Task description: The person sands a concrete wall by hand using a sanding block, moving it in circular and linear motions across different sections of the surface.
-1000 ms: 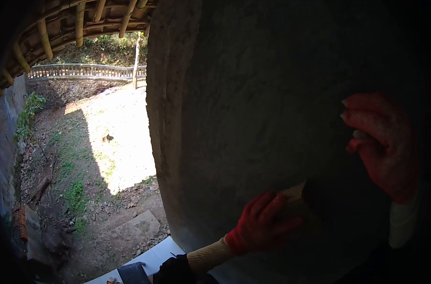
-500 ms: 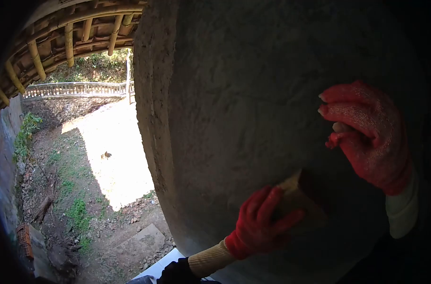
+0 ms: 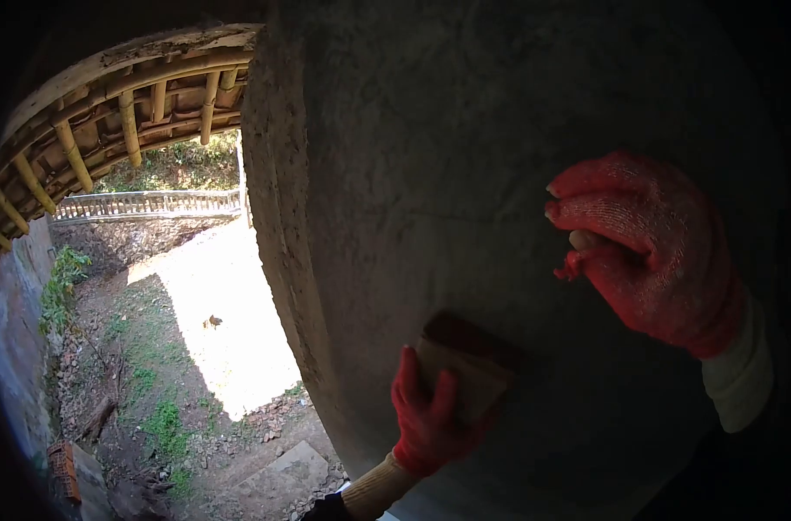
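Note:
My left hand [image 3: 434, 425], in a red glove with a cream ribbed cuff, grips a tan rectangular block [image 3: 469, 379]. The block is held at the lower part of a grey plastered wall [image 3: 395, 252]; a darker reddish-brown side shows along its upper edge. Higher up on the right, my right hand [image 3: 660, 252] wears a similar red glove with bare fingertips and a frayed end near the thumb. Its fingers are loosely curved in front of the wall, thumb below them, and no object shows between them. Deep shadow covers this side.
The wall ends at a rough vertical edge [image 3: 278, 217] on the left. Beyond and below lies a yard with a sunlit patch [image 3: 230, 339], a bird [image 3: 212, 321], rubble and weeds. A bamboo-framed tiled roof [image 3: 143, 108] overhangs it, and a fence [image 3: 143, 204] runs behind.
My left hand and the block have moved left along the wall, and the block has turned. My right hand sits a little further left in view. The view itself has shifted slightly upward.

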The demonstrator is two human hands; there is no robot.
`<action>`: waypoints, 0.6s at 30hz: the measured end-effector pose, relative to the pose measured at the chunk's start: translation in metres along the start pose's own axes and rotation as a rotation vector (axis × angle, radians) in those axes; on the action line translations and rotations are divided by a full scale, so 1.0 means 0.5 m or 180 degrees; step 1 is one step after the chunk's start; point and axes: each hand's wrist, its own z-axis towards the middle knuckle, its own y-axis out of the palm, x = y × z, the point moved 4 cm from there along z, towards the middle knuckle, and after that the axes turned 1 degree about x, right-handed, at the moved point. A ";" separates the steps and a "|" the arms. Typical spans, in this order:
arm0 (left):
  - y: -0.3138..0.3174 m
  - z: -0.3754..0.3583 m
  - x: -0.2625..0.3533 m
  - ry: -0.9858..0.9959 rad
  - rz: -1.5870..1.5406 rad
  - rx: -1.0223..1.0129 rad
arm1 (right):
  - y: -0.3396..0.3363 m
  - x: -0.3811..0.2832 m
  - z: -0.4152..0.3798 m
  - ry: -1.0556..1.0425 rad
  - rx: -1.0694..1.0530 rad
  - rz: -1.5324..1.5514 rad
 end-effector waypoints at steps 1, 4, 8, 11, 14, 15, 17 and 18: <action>0.010 -0.037 0.029 0.0497 -0.0106 -0.0310 | 0.000 -0.001 0.000 0.0008 0.0002 -0.0001; 0.013 -0.053 0.036 0.1014 -0.0257 -0.0495 | -0.002 0.000 -0.001 0.0124 -0.0134 0.0152; -0.027 0.080 -0.077 -0.0260 0.0110 0.0344 | 0.001 0.000 -0.004 0.0085 -0.0002 0.0043; -0.057 0.189 -0.188 -0.1457 -0.0260 0.0687 | 0.001 -0.004 0.000 -0.0025 0.0105 -0.0232; -0.055 0.195 -0.161 -0.1117 0.0045 0.0599 | 0.008 -0.005 -0.004 -0.0027 0.0177 -0.0414; -0.043 0.172 -0.127 -0.0885 0.0085 0.0348 | 0.010 -0.004 -0.006 -0.0006 0.0208 -0.0424; -0.022 0.100 -0.030 0.0057 0.0117 -0.0038 | 0.012 0.002 -0.008 -0.0014 0.0268 -0.0384; -0.010 0.052 0.012 0.0468 0.0050 -0.0256 | 0.012 0.002 -0.009 -0.0055 0.0309 -0.0332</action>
